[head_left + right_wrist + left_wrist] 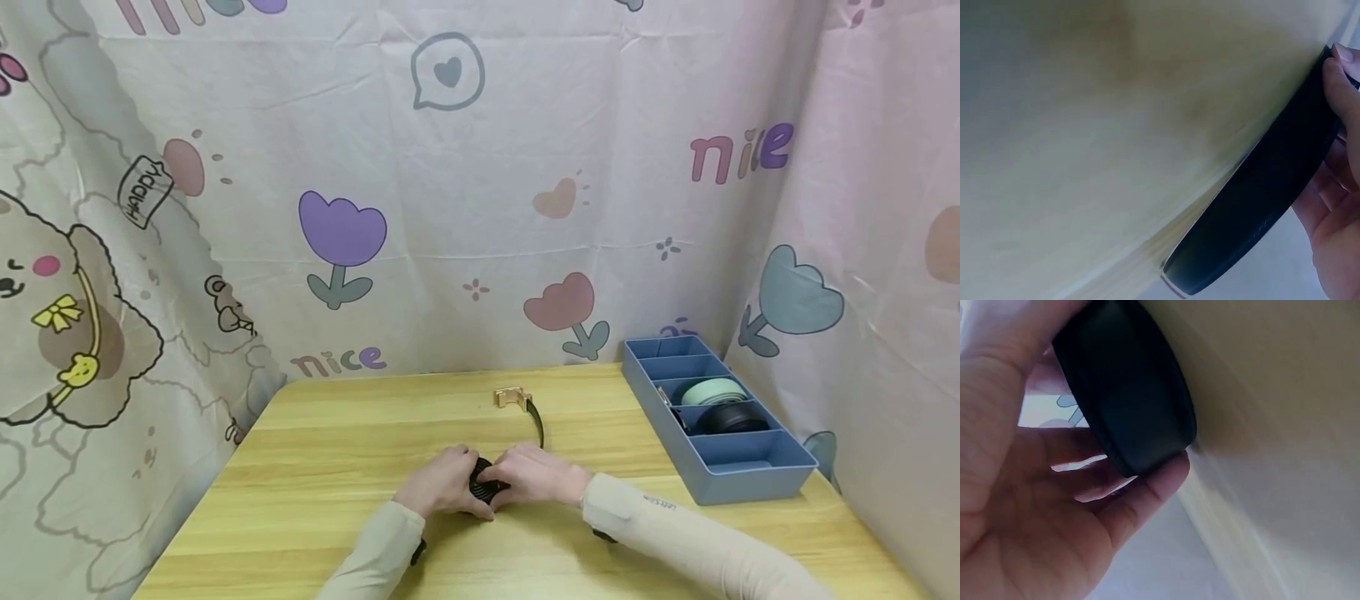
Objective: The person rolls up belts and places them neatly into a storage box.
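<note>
A black belt is partly wound into a coil point(483, 486) on the wooden table, between both hands. My left hand point(448, 483) grips the coil from the left, its fingers around the edge. From the right, my right hand point(536, 475) holds the same coil, its fingers over the top. An unwound stretch of strap point(537, 421) runs behind the right hand to a gold buckle point(512, 397) lying farther back. In the left wrist view, the smooth outer turn point(1129, 387) stands on edge against the fingers. The right wrist view has thumb and fingertip pinching the strap point(1260, 187).
A blue divided box point(757, 486) stands at the right of the table point(337, 467). Inside are a rolled pale green belt point(714, 392) and a rolled black belt point(732, 418), in separate compartments. A printed curtain point(465, 192) hangs behind the table and along both sides.
</note>
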The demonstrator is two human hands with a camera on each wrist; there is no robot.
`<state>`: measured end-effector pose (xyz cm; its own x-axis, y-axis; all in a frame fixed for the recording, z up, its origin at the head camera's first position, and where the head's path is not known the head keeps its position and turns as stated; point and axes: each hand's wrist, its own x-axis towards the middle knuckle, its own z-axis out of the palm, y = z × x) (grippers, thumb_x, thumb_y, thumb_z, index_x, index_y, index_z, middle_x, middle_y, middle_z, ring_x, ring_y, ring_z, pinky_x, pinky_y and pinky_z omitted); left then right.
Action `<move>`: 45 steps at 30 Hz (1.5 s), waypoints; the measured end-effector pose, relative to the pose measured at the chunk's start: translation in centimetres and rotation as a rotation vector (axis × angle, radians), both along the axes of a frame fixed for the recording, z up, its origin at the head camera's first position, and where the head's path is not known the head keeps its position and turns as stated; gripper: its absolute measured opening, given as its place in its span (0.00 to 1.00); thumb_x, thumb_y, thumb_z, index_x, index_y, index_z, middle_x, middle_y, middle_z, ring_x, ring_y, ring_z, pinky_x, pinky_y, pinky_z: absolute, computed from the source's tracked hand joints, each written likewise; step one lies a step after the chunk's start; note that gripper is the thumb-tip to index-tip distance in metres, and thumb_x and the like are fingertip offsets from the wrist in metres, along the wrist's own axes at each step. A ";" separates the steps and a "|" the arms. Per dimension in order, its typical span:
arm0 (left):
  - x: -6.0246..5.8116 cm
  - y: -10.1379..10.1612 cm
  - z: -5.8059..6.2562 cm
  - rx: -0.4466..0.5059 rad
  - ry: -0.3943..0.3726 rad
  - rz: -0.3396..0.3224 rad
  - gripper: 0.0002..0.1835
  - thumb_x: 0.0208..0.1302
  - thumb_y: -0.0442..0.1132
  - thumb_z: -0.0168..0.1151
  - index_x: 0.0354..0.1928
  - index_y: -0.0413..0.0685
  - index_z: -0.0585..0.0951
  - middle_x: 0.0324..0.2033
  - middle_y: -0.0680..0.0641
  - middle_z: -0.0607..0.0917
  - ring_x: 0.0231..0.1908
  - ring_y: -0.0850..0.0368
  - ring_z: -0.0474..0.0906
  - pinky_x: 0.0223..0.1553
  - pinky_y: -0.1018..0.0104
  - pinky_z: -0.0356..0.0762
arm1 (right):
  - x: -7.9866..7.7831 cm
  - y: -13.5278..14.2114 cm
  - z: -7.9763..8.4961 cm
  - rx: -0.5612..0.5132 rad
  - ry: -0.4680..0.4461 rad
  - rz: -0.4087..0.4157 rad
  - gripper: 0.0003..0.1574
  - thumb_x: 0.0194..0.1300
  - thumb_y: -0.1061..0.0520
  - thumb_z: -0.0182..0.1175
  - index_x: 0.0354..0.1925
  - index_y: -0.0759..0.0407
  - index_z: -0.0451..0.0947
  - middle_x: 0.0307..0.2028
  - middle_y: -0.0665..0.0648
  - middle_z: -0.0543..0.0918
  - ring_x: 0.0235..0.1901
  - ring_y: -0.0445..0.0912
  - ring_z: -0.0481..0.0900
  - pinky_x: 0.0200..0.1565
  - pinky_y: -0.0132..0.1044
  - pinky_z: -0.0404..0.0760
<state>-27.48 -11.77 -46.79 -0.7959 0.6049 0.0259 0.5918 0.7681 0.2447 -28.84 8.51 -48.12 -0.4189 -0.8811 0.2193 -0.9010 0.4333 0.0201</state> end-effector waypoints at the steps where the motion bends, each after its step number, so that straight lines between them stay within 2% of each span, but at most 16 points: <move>1: -0.1 0.0 -0.1 0.015 -0.004 -0.005 0.38 0.37 0.63 0.78 0.46 0.44 0.79 0.39 0.48 0.78 0.36 0.59 0.74 0.41 0.63 0.78 | 0.0 0.1 0.0 -0.005 -0.002 0.000 0.23 0.59 0.37 0.64 0.48 0.45 0.82 0.30 0.41 0.84 0.21 0.26 0.66 0.22 0.16 0.60; 5: -0.5 -0.4 -0.2 0.060 -0.041 -0.025 0.34 0.36 0.56 0.81 0.46 0.50 0.80 0.37 0.51 0.74 0.34 0.62 0.70 0.38 0.67 0.75 | -0.2 0.4 0.0 -0.003 -0.038 -0.020 0.27 0.59 0.35 0.64 0.54 0.43 0.79 0.34 0.42 0.84 0.27 0.27 0.70 0.28 0.18 0.63; 8: -0.6 -0.7 -0.3 0.081 -0.071 -0.014 0.34 0.35 0.55 0.81 0.46 0.48 0.79 0.37 0.51 0.74 0.33 0.62 0.70 0.38 0.67 0.75 | -0.5 0.6 -0.2 0.000 -0.059 -0.029 0.29 0.60 0.35 0.63 0.57 0.43 0.79 0.37 0.44 0.84 0.30 0.27 0.72 0.31 0.18 0.66; 12: -0.6 -0.9 -0.4 0.108 -0.070 0.029 0.35 0.34 0.55 0.81 0.44 0.45 0.78 0.37 0.49 0.76 0.33 0.61 0.72 0.37 0.65 0.76 | -0.5 0.5 -0.2 -0.009 -0.038 -0.027 0.25 0.61 0.36 0.63 0.51 0.44 0.81 0.34 0.43 0.85 0.28 0.26 0.73 0.29 0.17 0.68; 17: -0.5 -0.8 -0.4 0.107 -0.027 0.060 0.40 0.34 0.61 0.80 0.45 0.41 0.79 0.36 0.47 0.77 0.33 0.60 0.74 0.38 0.62 0.79 | -0.6 0.3 -0.2 -0.020 -0.014 -0.032 0.22 0.60 0.35 0.62 0.47 0.44 0.82 0.30 0.42 0.85 0.25 0.26 0.71 0.27 0.17 0.68; 21: -0.6 -0.6 -0.1 0.090 -0.014 0.047 0.39 0.35 0.62 0.79 0.45 0.42 0.80 0.36 0.48 0.78 0.33 0.59 0.74 0.39 0.62 0.78 | -0.7 0.5 0.0 -0.011 -0.060 -0.038 0.26 0.60 0.35 0.63 0.51 0.45 0.82 0.36 0.44 0.87 0.30 0.27 0.76 0.33 0.18 0.72; 26: -1.1 -0.9 0.2 0.069 -0.018 -0.025 0.33 0.33 0.56 0.81 0.43 0.48 0.81 0.35 0.53 0.77 0.34 0.63 0.72 0.40 0.67 0.76 | -0.8 0.8 0.6 0.015 -0.150 -0.068 0.32 0.58 0.36 0.66 0.58 0.45 0.79 0.43 0.46 0.85 0.37 0.30 0.77 0.39 0.22 0.74; 30: -1.2 -1.3 0.3 0.053 -0.051 -0.055 0.34 0.34 0.54 0.82 0.45 0.49 0.80 0.36 0.54 0.76 0.35 0.64 0.71 0.42 0.67 0.76 | -0.7 0.6 0.9 0.022 -0.133 -0.055 0.30 0.57 0.35 0.66 0.54 0.45 0.81 0.40 0.45 0.85 0.36 0.30 0.77 0.38 0.20 0.73; 33: -1.1 -1.3 0.2 0.042 -0.059 -0.025 0.38 0.35 0.60 0.81 0.48 0.47 0.79 0.38 0.52 0.77 0.36 0.62 0.73 0.43 0.64 0.78 | -0.7 0.3 0.7 0.017 -0.064 -0.059 0.28 0.56 0.34 0.66 0.52 0.44 0.82 0.36 0.44 0.85 0.31 0.28 0.75 0.33 0.18 0.70; 37: -0.9 -1.0 0.1 0.015 -0.024 0.007 0.43 0.34 0.68 0.77 0.50 0.47 0.79 0.40 0.49 0.79 0.36 0.60 0.74 0.42 0.62 0.78 | -0.6 0.2 0.3 0.005 0.003 -0.078 0.29 0.56 0.31 0.64 0.51 0.43 0.82 0.31 0.42 0.85 0.25 0.26 0.70 0.25 0.16 0.64; 41: -1.0 -0.9 0.2 0.007 -0.028 -0.011 0.40 0.35 0.62 0.78 0.51 0.51 0.79 0.39 0.52 0.78 0.35 0.62 0.73 0.40 0.64 0.77 | -0.8 0.4 0.1 0.009 0.000 -0.070 0.31 0.55 0.30 0.64 0.52 0.42 0.81 0.31 0.42 0.85 0.25 0.26 0.71 0.26 0.17 0.65; 45: -1.3 -1.1 0.4 -0.003 -0.052 -0.048 0.39 0.35 0.56 0.81 0.53 0.53 0.79 0.39 0.55 0.77 0.37 0.64 0.72 0.42 0.66 0.76 | -1.1 0.8 0.3 0.039 -0.055 -0.079 0.34 0.55 0.31 0.65 0.58 0.38 0.78 0.34 0.41 0.83 0.27 0.27 0.71 0.29 0.20 0.67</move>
